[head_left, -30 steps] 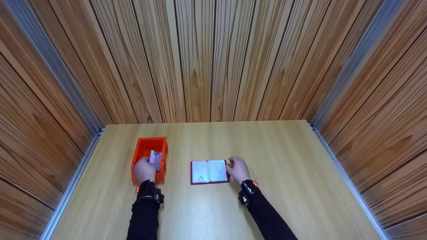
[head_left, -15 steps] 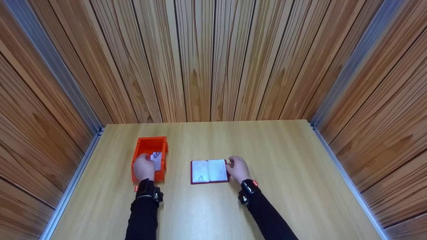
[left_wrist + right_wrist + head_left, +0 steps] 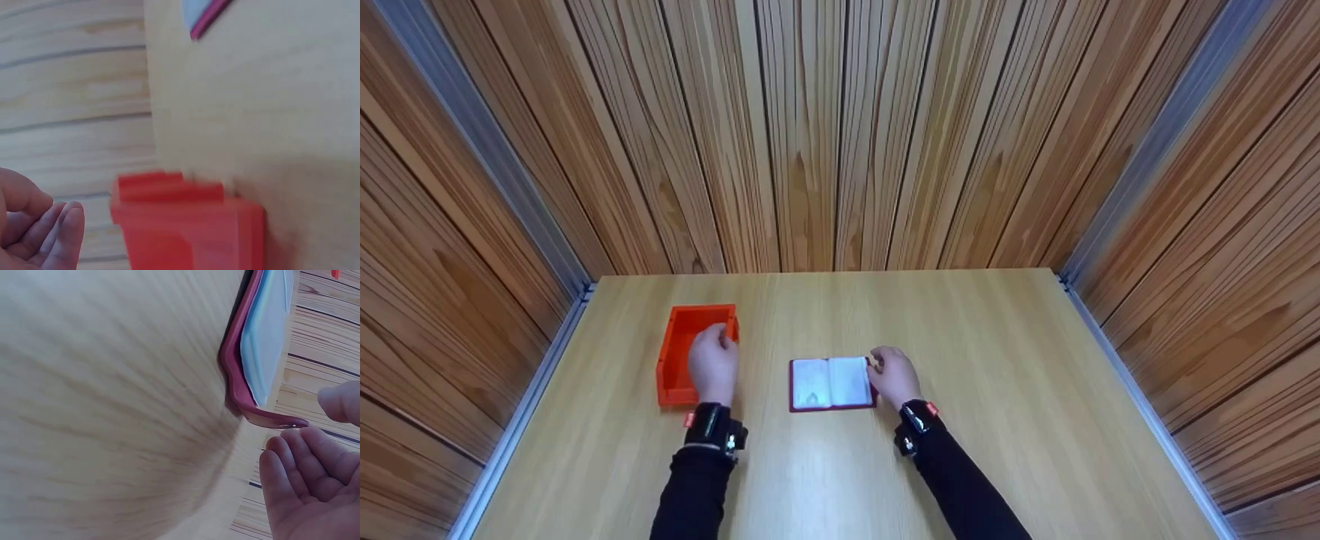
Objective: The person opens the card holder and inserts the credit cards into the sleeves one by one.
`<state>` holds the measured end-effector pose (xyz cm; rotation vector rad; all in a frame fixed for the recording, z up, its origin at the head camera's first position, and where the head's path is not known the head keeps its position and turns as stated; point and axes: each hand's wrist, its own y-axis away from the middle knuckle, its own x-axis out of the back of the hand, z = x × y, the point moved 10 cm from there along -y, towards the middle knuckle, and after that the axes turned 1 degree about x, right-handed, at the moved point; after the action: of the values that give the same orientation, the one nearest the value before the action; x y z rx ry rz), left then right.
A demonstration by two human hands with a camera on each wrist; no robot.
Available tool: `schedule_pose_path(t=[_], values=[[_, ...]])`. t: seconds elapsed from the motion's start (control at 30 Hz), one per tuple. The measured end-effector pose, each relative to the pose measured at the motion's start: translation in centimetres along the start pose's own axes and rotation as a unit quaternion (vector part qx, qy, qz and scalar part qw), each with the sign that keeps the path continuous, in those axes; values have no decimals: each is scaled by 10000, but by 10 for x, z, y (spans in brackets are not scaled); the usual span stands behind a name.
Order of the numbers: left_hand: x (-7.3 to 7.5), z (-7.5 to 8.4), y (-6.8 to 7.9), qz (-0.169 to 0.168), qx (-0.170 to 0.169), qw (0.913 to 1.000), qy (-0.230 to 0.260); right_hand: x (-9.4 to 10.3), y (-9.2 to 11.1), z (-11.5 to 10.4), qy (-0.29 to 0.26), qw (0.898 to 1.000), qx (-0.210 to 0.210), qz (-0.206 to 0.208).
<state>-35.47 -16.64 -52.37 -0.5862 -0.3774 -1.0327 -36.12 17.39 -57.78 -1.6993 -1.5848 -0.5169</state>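
My left hand (image 3: pixel 715 364) is over the right side of an orange bin (image 3: pixel 672 367), with loosely curled fingers. In the left wrist view its fingertips (image 3: pixel 72 216) are beside the bin's rim (image 3: pixel 169 194), and nothing shows between them. The card seen in the bin earlier is out of sight. A small red card holder (image 3: pixel 831 409) lies open on the table, its clear sleeves (image 3: pixel 849 382) facing up. My right hand (image 3: pixel 896 377) is at its right edge. In the right wrist view the fingertips (image 3: pixel 289 436) are right at a strap with a metal snap (image 3: pixel 289 426), thumb apart.
The light wooden table (image 3: pixel 960 322) carries the bin on the left and the card holder near the middle. Slatted wood walls (image 3: pixel 810 135) rise at the back and both sides, with metal rails (image 3: pixel 1147 412) along the table's side edges.
My left hand has let go of a card in the bin, then moved up and to the right over the bin's right rim. The right hand and card holder have stayed put.
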Motion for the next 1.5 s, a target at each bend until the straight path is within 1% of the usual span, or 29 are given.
schedule_pose_path(t=[0.07,0.17,0.23,0.37,0.53,0.63,0.77,0.83,1.03,1.23,1.37,1.5], values=[[-7,9,5,-29,-98,9999,62,0,-1,-3,93,9999,72,22],[-20,17,12,-232,-140,9996,116,-1,-3,-4,161,9999,21,-28],[-30,20,17,-357,-153,9992,96,-2,-3,-5,193,9998,-11,-60],[-49,18,27,-582,-119,9982,-31,-5,-3,-5,223,9996,-59,-154],[-71,12,39,-1038,98,9944,-184,-9,-3,-6,255,9994,-77,-228],[-81,11,45,-1207,107,9921,-324,-11,-4,-5,306,9990,-132,-306],[-92,9,52,-1323,8,9898,-533,-15,-4,-4,353,9984,-193,-405],[-97,8,55,-1375,-28,9886,-606,-16,-4,-5,400,9984,-109,-385],[-105,9,62,-1469,-233,9861,-743,-17,-4,-10,597,9972,382,-240],[-111,7,66,-1594,-281,9834,-819,-20,-3,-11,702,9960,451,-334],[-113,7,68,-1578,-376,9834,-806,-21,-3,-13,766,9952,507,-333],[-116,6,68,-1584,-366,9833,-814,-21,-3,-17,890,9937,623,-285]])
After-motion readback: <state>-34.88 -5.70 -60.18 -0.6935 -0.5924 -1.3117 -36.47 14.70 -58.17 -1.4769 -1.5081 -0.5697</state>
